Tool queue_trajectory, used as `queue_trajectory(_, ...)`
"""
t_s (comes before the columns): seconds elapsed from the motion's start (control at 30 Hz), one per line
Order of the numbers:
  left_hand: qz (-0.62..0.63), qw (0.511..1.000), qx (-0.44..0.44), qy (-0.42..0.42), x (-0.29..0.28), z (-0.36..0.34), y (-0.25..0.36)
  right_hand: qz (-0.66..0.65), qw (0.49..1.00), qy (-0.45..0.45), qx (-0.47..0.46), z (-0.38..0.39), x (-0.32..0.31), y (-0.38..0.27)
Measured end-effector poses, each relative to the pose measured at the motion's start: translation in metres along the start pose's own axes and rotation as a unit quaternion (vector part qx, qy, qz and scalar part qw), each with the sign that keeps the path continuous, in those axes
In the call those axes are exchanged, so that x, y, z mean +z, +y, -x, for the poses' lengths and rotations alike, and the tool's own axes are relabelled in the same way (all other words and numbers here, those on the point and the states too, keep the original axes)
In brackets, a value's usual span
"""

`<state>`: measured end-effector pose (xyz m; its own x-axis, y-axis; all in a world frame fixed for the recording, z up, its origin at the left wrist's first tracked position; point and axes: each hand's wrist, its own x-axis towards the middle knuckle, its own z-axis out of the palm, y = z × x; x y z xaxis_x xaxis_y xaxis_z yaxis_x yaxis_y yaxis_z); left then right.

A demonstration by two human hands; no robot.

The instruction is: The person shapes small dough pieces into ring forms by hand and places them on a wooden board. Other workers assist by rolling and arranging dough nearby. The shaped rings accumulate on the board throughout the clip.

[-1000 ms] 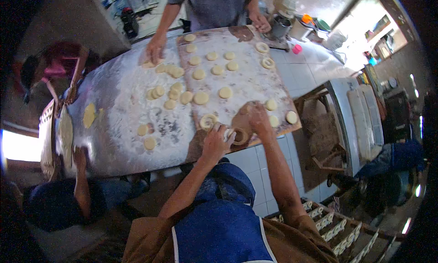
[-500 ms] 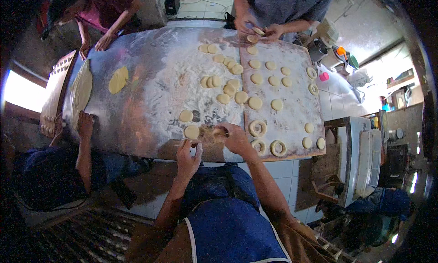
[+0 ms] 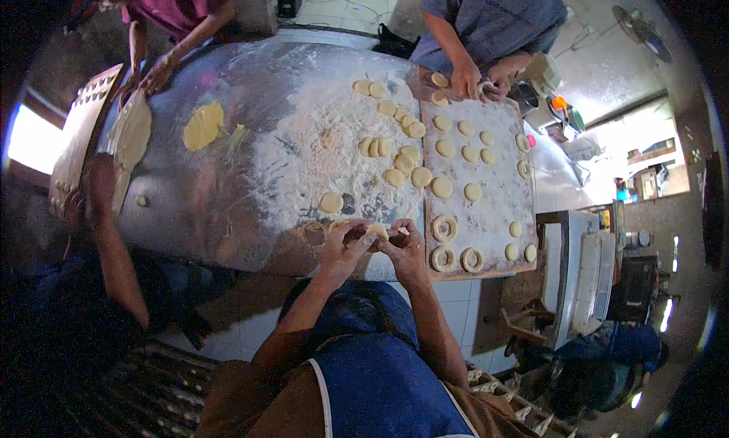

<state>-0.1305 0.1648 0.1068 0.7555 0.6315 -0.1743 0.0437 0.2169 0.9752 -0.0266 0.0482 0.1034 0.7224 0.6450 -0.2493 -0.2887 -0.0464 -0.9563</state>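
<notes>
At the near edge of the floured table, my left hand and my right hand are close together. Between them they pinch a pale dough piece, thumbs toward me and fingers curled at its sides. Whether it has a hole I cannot make out. Just beyond my hands lies a round dough disc on the flour. More discs sit farther off, some overlapping. To the right, a floured board carries rows of flat discs and several dough rings.
Across the board, a co-worker's hands hold a dough ring. Two other people work at the left around a long dough sheet. A yellowish dough piece lies on the metal tabletop. At far left stands a tray with small pieces.
My hands have come together, and the dough piece is now between them. The far co-worker's hands have moved right over the board. The view has shifted slightly.
</notes>
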Motion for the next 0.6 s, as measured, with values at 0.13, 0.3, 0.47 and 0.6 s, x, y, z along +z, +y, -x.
queue_trajectory(0.13,0.045,0.995,-0.055,-0.074,-0.004,-0.005,0.004,0.097,0.994,0.028,-0.034,0.004,0.000,-0.007)
queue_trajectory(0.3,-0.103,0.990,-0.023,-0.092,0.003,-0.010,0.021,0.124,0.990,0.022,-0.061,0.009,0.009,-0.029)
queue_trajectory(0.47,0.330,0.930,-0.147,-0.060,0.024,-0.005,0.004,0.038,0.991,-0.120,0.037,0.007,-0.009,-0.047)
queue_trajectory(0.6,0.239,0.952,-0.111,-0.155,0.035,-0.010,-0.003,-0.104,0.993,-0.036,0.054,-0.003,-0.028,-0.050)
